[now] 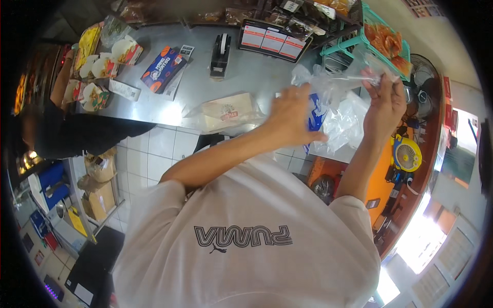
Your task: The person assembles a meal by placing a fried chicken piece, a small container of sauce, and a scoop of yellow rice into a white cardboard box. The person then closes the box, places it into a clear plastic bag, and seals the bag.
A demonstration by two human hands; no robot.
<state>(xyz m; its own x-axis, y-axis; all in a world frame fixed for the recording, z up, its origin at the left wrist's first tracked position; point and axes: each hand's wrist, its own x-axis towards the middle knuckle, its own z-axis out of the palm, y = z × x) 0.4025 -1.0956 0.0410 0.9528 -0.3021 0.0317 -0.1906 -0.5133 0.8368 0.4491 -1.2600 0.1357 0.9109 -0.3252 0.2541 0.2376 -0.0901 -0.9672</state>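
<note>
My right hand [385, 100] is raised at the right end of the steel counter, its fingers pinching a clear plastic bag [356, 63]. A thin white stick-like item [356, 78] shows at the same fingers; what it is cannot be made out. Blurred by motion, my left hand [290, 113] reaches across with thumb and fingers apart, beside a blue-and-white printed packet [317, 111] that it partly hides. More crumpled clear plastic [342, 123] lies between the two hands. Left of them, a printed paper bag inside clear plastic [227, 111] rests at the counter's near edge.
On the steel counter [192, 90] stand a tape dispenser [220, 57], a blue printed box [162, 69], a tablet screen [274, 40] and several filled food boxes [127, 50]. A green basket [366, 36] is at the back right. Another person's dark sleeve [69, 131] is at left.
</note>
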